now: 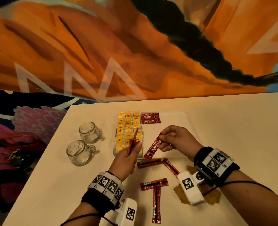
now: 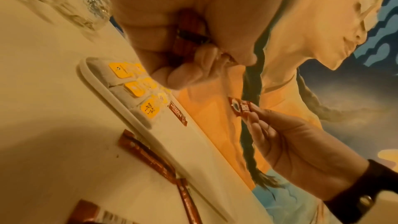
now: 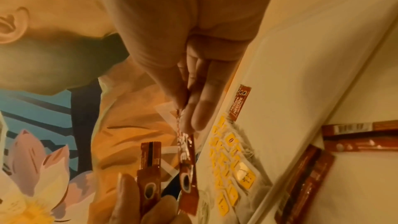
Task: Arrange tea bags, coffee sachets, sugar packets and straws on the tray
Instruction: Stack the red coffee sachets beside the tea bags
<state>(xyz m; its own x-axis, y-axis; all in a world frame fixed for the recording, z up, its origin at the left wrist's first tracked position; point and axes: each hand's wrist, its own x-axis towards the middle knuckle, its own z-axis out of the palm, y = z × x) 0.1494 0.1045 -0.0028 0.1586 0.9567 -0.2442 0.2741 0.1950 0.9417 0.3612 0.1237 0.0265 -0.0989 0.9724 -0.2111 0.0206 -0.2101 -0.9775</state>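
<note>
The flat white plastic tray (image 1: 172, 115) carries rows of yellow-tagged tea bags (image 1: 128, 128) along its left edge and three red coffee sachets (image 1: 150, 117) at its far edge. The right hand (image 1: 179, 139) pinches another red sachet (image 1: 153, 148) above the tray; the left hand (image 1: 127, 158) grips several more. Loose sachets (image 1: 154, 193) lie near the desk's near edge; sugar packets and straws aren't visible.

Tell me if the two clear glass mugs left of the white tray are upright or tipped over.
Upright. Both clear glass mugs stand on their bases on the table, open rims facing up.

A pale bench (image 1: 232, 128) carries a white tray (image 1: 175, 114), two clear glass mugs (image 1: 79, 152) left of the tray, and loose red coffee sachets (image 1: 156, 198) scattered near its front edge, two forming a T.
</note>
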